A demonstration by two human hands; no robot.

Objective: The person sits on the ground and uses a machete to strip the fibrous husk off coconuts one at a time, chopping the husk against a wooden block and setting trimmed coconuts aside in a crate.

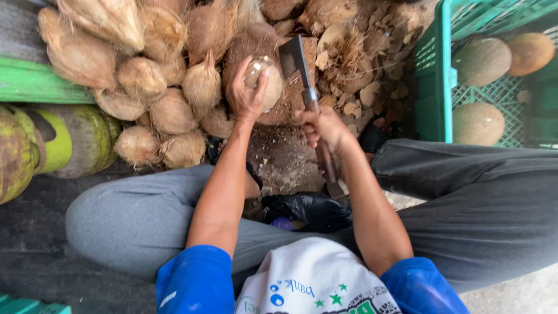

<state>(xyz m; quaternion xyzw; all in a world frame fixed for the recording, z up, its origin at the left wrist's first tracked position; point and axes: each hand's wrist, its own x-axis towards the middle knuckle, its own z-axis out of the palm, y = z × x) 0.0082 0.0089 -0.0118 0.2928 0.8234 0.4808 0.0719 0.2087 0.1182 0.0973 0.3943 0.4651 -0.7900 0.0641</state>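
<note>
My left hand (244,93) grips a small, mostly peeled coconut (268,84) and holds it on a worn wooden chopping block (293,107). My right hand (325,128) is closed around the handle of a cleaver (296,61). Its broad blade points away from me, just right of the coconut and close to it. Whether blade and coconut touch I cannot tell. My knees, in grey trousers, are spread on either side of the block.
A pile of husked brown coconuts (157,75) lies at the upper left. Husk scraps (360,64) litter the ground behind the block. A green plastic crate (442,75) on the right holds peeled coconuts (479,122). A green gas cylinder (64,139) lies at the left.
</note>
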